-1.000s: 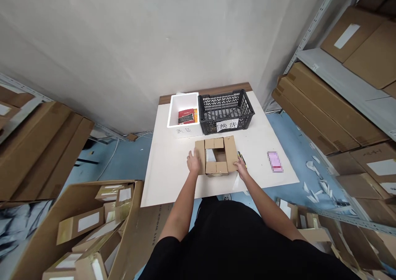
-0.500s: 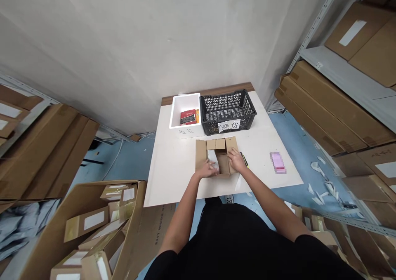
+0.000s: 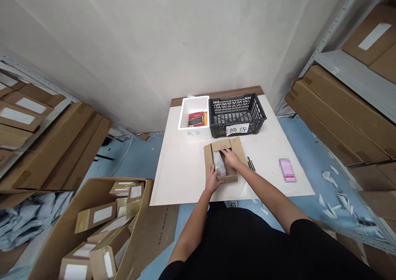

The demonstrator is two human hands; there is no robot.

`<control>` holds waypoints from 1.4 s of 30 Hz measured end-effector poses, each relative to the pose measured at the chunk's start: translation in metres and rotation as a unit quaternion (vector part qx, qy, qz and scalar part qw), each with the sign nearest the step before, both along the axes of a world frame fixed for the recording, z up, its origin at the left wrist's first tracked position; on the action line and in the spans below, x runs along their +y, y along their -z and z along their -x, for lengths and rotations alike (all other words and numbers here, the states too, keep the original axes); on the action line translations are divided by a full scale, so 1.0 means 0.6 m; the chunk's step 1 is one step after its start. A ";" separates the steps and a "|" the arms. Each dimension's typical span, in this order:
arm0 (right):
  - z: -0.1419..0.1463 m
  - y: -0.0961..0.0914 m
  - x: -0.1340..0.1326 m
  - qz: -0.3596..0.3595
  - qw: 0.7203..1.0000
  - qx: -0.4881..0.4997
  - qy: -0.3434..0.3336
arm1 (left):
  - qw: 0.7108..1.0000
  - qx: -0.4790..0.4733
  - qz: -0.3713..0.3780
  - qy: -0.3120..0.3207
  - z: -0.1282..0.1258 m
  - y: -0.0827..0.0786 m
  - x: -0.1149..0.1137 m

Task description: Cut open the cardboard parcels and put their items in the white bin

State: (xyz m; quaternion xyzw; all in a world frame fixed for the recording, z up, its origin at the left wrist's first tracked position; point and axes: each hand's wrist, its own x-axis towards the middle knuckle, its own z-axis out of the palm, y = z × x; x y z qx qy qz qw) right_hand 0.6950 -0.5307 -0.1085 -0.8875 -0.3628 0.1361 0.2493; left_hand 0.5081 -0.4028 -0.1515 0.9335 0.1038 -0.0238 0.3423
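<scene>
An opened cardboard box (image 3: 233,177) lies on the white table in front of me, its flaps spread. Inside it, along the left side, is a pale plastic-wrapped packet (image 3: 219,163). My left hand (image 3: 213,179) rests at the box's near left edge, its fingers apart and touching the packet's near end. My right hand (image 3: 230,156) reaches over the box from the right, with its fingertips at the far end of the packet. Whether those fingers grip the packet is hard to make out.
Behind the box stand a white foam bin (image 3: 194,133) holding red and orange packs and a black plastic crate (image 3: 236,117). Dark pens (image 3: 251,163) and a blurred pink item (image 3: 287,170) lie to the right. A large carton (image 3: 147,193) of parcels stands at the left.
My right hand has moved from the box's right flap to the packet's far end. My left hand has shifted to the near left edge. The view has turned slightly left.
</scene>
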 end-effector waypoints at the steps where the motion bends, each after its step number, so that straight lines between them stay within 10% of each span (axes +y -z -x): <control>1: -0.001 0.001 0.001 0.001 1.000 -0.014 -0.006 | 1.000 -0.007 0.009 0.003 -0.001 0.005 -0.002; 17: -0.139 -0.015 0.075 0.138 0.990 0.008 -0.018 | 0.999 -0.034 -0.013 0.028 -0.005 0.020 0.000; 22: -0.049 0.001 0.064 -0.011 0.995 -0.060 0.074 | 0.998 -0.046 -0.020 0.027 -0.008 0.031 0.003; 30: 0.063 0.068 0.096 0.010 0.979 0.141 0.147 | 0.996 -0.080 -0.033 0.021 -0.006 0.040 0.002; 36: 0.028 0.028 0.077 0.004 0.985 0.112 0.135 | 0.993 -0.096 -0.065 -0.026 -0.007 0.036 0.006; 42: -0.015 -0.057 0.008 -0.188 0.972 0.056 0.128 | 0.987 -0.086 -0.133 0.002 -0.018 0.027 0.001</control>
